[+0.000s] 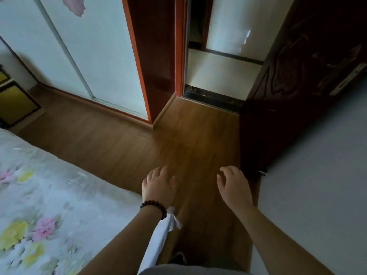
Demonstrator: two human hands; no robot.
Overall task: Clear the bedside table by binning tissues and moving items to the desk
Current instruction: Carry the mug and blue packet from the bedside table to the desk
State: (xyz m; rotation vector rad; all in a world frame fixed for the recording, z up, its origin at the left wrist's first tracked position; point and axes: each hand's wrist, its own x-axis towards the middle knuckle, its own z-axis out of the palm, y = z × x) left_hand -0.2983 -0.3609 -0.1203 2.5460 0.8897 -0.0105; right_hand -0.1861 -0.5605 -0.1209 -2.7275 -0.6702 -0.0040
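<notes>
Both of my hands hang in front of me over the wooden floor (190, 139). My left hand (157, 185) has a dark bead bracelet on its wrist; its fingers are apart and it holds nothing. My right hand (233, 185) is also empty, with fingers loosely spread. No tissues, bedside table, bin or desk are in view.
A bed with a floral cover (45, 205) fills the lower left. White sliding wardrobe doors (83, 52) with a red-brown frame stand ahead on the left. A dark carved door (297, 86) stands swung back on the right beside a doorway (218, 72). A grey wall (321, 185) runs along the right. A yellow-fronted cabinet (14, 102) is at the far left.
</notes>
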